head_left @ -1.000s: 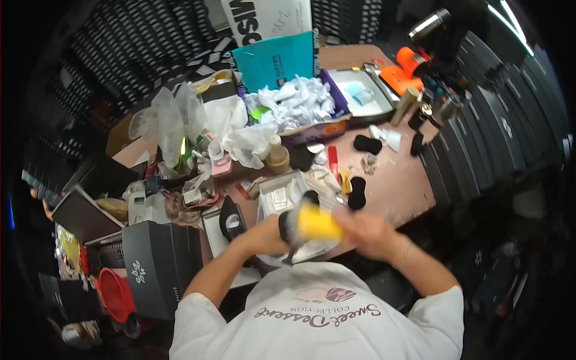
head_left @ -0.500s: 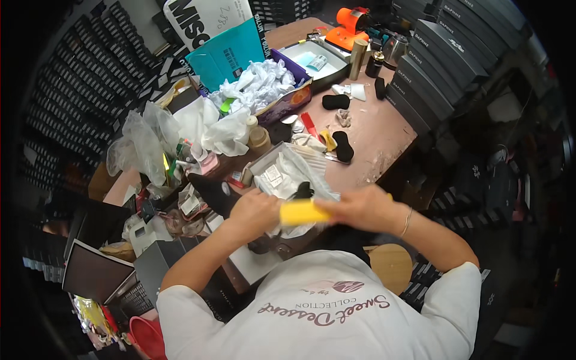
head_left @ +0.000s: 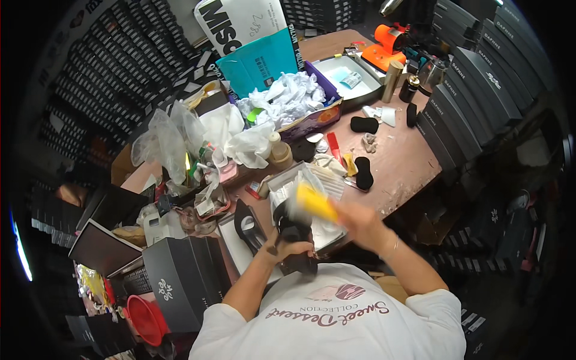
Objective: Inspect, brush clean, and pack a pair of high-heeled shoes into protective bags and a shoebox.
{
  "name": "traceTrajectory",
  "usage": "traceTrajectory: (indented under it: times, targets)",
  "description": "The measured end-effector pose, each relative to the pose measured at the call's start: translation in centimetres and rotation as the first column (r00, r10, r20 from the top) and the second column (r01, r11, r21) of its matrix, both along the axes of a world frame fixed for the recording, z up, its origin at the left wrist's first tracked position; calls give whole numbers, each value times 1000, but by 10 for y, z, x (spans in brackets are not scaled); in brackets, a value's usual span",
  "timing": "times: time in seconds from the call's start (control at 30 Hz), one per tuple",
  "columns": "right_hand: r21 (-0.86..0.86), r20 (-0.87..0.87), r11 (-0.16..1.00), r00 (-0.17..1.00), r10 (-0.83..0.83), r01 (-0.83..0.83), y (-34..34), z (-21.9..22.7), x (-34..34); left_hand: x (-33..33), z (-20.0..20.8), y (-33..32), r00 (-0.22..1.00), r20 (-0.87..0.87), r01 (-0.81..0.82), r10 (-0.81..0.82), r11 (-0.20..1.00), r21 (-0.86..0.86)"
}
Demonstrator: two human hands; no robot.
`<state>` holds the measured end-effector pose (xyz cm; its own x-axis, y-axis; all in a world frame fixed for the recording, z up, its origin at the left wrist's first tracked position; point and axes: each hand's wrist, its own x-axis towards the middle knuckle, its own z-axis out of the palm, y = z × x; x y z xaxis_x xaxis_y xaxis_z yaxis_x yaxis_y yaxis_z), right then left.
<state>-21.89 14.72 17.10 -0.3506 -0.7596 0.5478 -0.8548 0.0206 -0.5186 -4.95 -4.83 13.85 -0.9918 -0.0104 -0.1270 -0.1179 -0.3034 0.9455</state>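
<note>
Black shoe [head_left: 294, 230]: likely light, stiffish — grip mid-body.
Left hand [head_left: 292, 247]: fingers around it.
Yellow tool [head_left: 318, 204]: probably light — hold one end.
Right hand [head_left: 363, 225]: fingers pinching it.

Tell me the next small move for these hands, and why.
I would probably steady the black shoe with the left hand. That hand already grips it, while the right hand holds a yellow object right by it. The object is blurred, so whether it touches the shoe is unclear; a steady shoe would likely make that contact easier to control.
</note>
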Motion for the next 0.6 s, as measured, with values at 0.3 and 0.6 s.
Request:
traceTrajectory:
  times: [0.3,0.6]
  targets:
    - [328,-111,922,978,-177,204,-16,-44,-62,-6,-2,21,904,173,-427,391,803,416]
    - [406,-25,913,998,61,-46,-26,20,58,-9,-16,-40,615,314,-765,724,451,460]
